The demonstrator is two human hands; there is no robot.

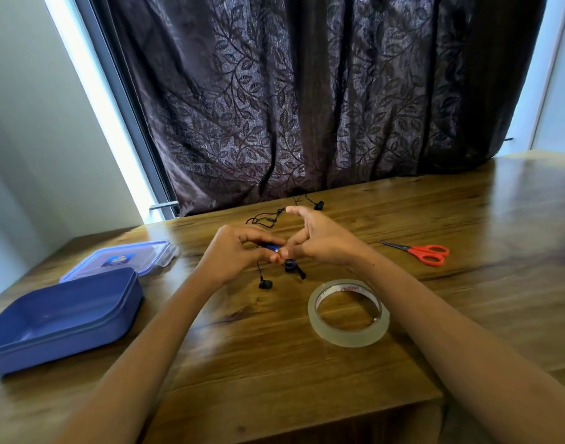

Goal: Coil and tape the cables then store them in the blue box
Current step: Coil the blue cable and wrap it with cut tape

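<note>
1. Between your two grips, just above the bench (466,219), sits the blue cable (271,248). Your left grip (239,251) is curled closed round its small coil. Your right grip (316,241) pinches the same coil with its lower fingers, forefinger and thumb lifted free.
2. Its earbuds (265,284) dangle just below the grips, so coiling looks nearly done and taping is not begun.
3. Next, keep the left grip tight so the loops hold, and free the right for the tape roll (348,312) near its wrist. The scissors (425,253) lie to its right.
4. A black cable (268,217) waits just beyond the grips. The blue box (60,318) stands open well left of them.
</note>
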